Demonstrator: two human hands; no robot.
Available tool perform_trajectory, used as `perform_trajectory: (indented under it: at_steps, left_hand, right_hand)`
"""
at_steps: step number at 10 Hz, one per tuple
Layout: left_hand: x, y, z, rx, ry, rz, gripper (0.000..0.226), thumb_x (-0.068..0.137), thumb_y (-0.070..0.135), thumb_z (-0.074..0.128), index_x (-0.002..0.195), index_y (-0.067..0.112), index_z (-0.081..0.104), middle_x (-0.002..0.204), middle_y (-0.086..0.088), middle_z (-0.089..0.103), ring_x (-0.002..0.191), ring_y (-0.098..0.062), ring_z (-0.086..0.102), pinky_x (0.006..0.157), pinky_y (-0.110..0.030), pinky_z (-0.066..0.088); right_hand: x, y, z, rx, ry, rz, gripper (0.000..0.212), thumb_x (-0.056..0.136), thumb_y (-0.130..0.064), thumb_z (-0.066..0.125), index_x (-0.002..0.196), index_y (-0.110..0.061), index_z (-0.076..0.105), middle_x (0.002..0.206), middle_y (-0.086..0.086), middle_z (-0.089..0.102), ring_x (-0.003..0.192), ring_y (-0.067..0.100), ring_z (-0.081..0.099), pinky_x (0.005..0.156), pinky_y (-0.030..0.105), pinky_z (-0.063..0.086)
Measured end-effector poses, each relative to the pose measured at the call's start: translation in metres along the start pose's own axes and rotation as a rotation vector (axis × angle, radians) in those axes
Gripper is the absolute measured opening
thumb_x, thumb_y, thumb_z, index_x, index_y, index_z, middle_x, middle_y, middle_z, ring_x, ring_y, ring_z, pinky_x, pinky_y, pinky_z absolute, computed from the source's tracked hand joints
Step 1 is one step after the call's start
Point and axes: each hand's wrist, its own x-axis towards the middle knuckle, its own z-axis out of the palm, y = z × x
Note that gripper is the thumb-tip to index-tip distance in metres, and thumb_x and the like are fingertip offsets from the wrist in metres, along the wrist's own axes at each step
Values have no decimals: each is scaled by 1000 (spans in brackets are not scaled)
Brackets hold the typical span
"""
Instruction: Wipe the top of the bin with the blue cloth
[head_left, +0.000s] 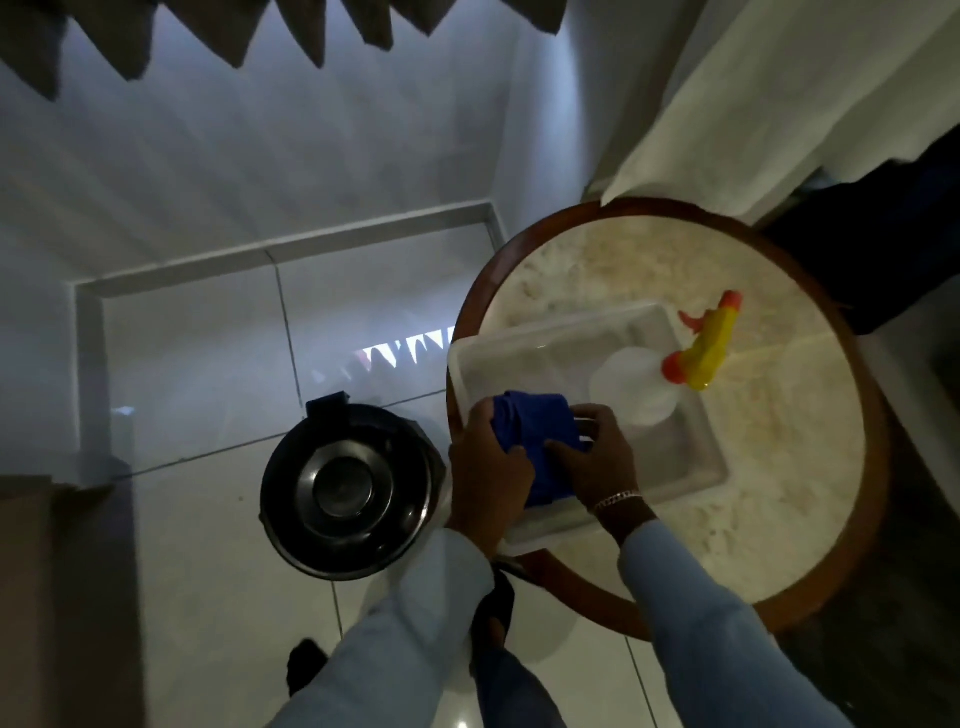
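Over the white tray (691, 467) on the round table (810, 519), the left hand (488, 467) and right hand (597, 457) both clutch the bunched blue cloth (540, 431). The black bin (348, 493) stands on the floor to their left, lid facing up, nearer the left hand.

The cloth (537, 441) bunched in my left hand (488, 475) and right hand (597, 462) is deep blue, plain, no print. My sleeves (701, 613) are pale blue. The tub (691, 467) is milky white, and the bottle (636, 392) in it is clear white with a yellow sprayer (709, 345) tipped orange (nozzle and collar both). The surface (805, 415) is mottled cream stone rimmed in red-brown wood. The bin (345, 486) is glossy black on white floor tiles (208, 571).
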Motion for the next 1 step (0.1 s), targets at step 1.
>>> perform_trajectory:
  at_steps: [1]
  left_hand:
    - [-13, -2, -15, 21, -28, 20, 57, 86, 12, 55, 139, 22, 36, 137, -6, 53, 126, -24, 51, 103, -38, 46]
  right_hand:
    - [-3, 8, -2, -199, -110, -31, 44, 79, -10, 70, 119, -13, 54, 118, 11, 64, 101, 24, 61, 85, 31, 48]
